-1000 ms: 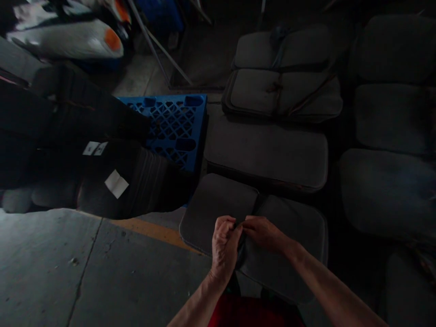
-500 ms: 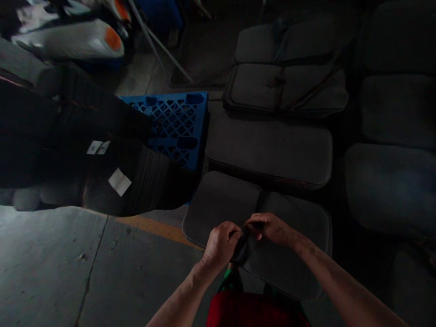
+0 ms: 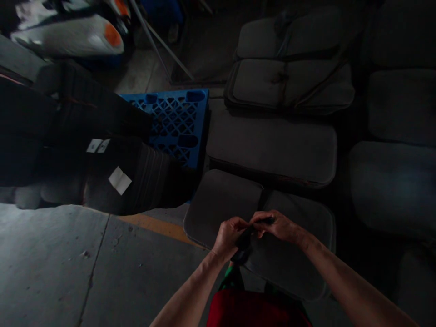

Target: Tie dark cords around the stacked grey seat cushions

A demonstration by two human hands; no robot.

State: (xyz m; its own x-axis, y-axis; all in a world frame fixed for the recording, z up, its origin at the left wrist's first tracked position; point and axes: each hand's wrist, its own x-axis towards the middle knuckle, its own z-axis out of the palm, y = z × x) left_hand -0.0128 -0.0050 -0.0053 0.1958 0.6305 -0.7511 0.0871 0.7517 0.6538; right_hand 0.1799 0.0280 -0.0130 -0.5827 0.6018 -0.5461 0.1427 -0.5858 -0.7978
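Note:
In front of me lies a stack of dark grey mats point(image 3: 221, 197) with rounded corners, drawn in at its middle by a dark band. Over that band my left hand point(image 3: 229, 238) pinches a dark cloth-like strip point(image 3: 244, 240) between thumb and fingers. Close beside it, almost touching, my right hand point(image 3: 272, 225) is closed on the same strip, and a dark end sticks out past its fingers. Whether the strip is knotted cannot be made out in the dim light.
Beyond the stack lies another mat pile point(image 3: 272, 147), with a tied bundle point(image 3: 255, 84) behind it. A blue plastic pallet point(image 3: 200, 122) stands to the left, near dark stacked mats point(image 3: 153, 172) bearing white paper labels point(image 3: 120, 180). More mats point(image 3: 391, 181) line the right side.
Both hands have shifted slightly up and to the right, and my left fingers are now closer to my right ones. More of the dark strip shows between and beyond the fingers.

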